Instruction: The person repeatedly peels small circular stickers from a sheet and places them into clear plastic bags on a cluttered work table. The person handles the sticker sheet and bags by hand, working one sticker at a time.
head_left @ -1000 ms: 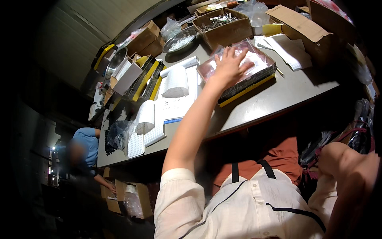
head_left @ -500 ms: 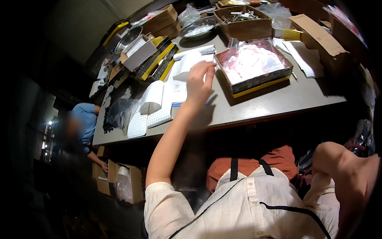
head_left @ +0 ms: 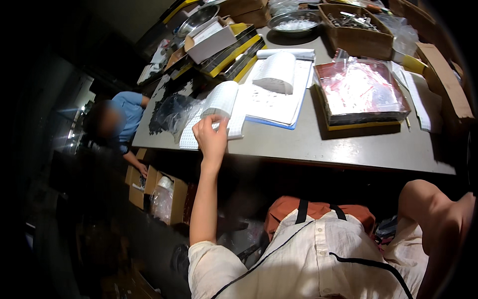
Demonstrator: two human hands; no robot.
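Observation:
My left hand (head_left: 211,138) is over the near edge of a small open notebook (head_left: 191,138) with gridded pages. Its fingers are bent, with a gap between thumb and forefinger, and nothing shows between them. They come up to the lower edge of a page that curls upward (head_left: 222,96); whether they touch it I cannot tell. Just right lies a larger pad of written sheets (head_left: 271,107) on a blue board, its upper page curled over. At the right edge my right arm (head_left: 430,209) is bent sharply, and its hand is outside the picture.
A shallow box of clear plastic packets (head_left: 361,92) stands right on the grey table (head_left: 358,144). Behind are a cardboard box of metal parts (head_left: 356,30) and a metal bowl (head_left: 294,22). A plastic bag (head_left: 174,114) lies left. Beyond, a person in blue (head_left: 129,112) reaches into cartons (head_left: 174,197).
My left hand has moved from the larger pad, beside the packet box, left and nearer to the small notebook. The view has shifted, so the table's things sit farther right.

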